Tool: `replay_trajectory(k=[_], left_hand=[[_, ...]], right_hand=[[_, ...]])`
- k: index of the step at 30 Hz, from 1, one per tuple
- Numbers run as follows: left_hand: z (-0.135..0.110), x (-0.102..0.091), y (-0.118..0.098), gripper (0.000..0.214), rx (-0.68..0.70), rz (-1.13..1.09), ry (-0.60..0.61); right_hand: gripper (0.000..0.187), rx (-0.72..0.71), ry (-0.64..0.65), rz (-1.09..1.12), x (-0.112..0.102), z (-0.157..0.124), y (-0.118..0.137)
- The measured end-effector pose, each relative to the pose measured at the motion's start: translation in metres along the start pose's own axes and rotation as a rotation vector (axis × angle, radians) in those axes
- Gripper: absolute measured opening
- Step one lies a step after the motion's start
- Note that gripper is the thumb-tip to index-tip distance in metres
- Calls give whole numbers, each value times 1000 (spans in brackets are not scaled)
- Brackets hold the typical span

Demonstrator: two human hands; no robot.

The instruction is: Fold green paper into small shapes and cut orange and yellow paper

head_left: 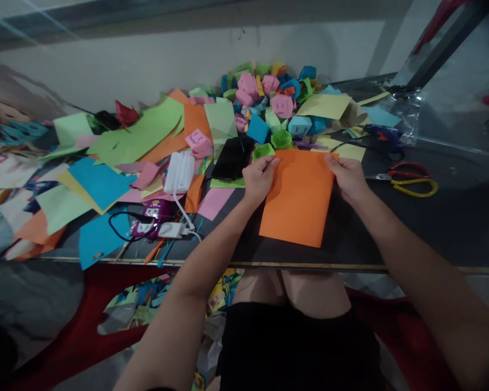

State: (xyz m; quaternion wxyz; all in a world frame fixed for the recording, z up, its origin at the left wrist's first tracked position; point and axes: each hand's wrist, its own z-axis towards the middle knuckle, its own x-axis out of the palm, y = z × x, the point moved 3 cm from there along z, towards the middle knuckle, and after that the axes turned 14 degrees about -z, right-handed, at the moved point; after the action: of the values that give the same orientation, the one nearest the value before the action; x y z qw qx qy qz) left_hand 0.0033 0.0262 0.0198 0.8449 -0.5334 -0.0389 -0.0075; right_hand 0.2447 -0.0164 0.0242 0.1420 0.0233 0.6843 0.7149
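An orange sheet of paper (pixel 298 201) is stretched between my two hands over the dark table. My left hand (pixel 261 176) pinches its upper left corner between thumb and fingers. At the upper right corner, my right hand (pixel 348 172) grips the same sheet. Just behind it stand small green folded paper cups (pixel 281 139). A black phone (pixel 233 157) lies left of my left hand, and scissors with red and yellow handles (pixel 413 178) rest right of my right hand.
A pile of small folded paper shapes (pixel 283 106) sits against the wall. Colored sheets (pixel 138 133) cover the left side. A white power bank (pixel 179 172) with a cable lies beside a purple power strip (pixel 154 214). A blue glue gun (pixel 385 136) is at the back right.
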Motion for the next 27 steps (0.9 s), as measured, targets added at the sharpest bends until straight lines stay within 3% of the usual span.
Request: replay_trajectory(k=[5, 7, 13, 16, 23, 25, 27], left_hand=[[4, -3, 4, 23, -1, 45, 5], [5, -2, 5, 24, -3, 38, 8], [4, -5, 1, 31, 23, 77, -65], [5, -7, -1, 30, 41, 66, -94], [10, -15, 13, 30, 5, 57, -209], [12, -17, 18, 33, 4, 27, -238], [13, -16, 22, 40, -20, -76, -219]], right_hand=[[57, -125, -117, -73, -5, 1, 3], [57, -104, -160, -79, -7, 0, 4], [45, 85, 167, -28, 3, -6, 6], [49, 115, 165, -10, 4, -8, 7], [46, 204, 320, -65, 9, -16, 6], [44, 194, 312, -67, 10, -15, 4], [43, 155, 221, -56, 9, -11, 0]])
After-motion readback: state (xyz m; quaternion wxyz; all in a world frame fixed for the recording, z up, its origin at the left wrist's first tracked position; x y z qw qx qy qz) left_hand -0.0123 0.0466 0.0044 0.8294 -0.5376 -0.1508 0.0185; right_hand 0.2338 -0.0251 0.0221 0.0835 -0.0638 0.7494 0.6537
